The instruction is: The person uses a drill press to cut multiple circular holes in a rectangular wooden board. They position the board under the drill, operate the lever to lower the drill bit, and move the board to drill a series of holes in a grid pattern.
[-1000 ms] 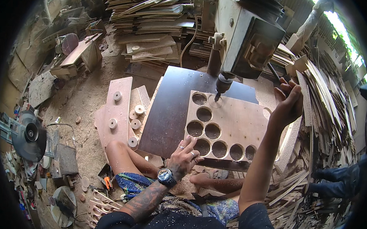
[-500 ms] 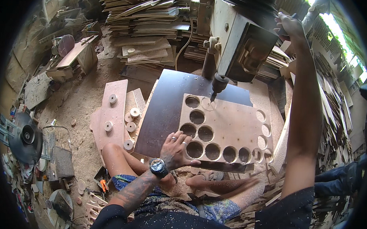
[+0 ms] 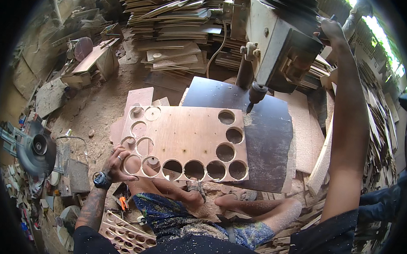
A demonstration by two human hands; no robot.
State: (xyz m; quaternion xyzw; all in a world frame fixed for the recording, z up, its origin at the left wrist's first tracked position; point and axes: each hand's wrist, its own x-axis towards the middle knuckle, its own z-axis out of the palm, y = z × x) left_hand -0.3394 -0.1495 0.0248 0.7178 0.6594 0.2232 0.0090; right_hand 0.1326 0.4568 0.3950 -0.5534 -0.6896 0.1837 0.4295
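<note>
Board shifted left, off the drill bit.
Left hand clamps its corner; right hand grips lever; cutting appears paused.

The holed board is showing pale pinkish tan with dark specks, while the panel under it is looking near-black with greyish scuffs. Those shorts are totally rocking a blue-and-yellowish print, and the black shirt is sporting pale flecks.
</note>
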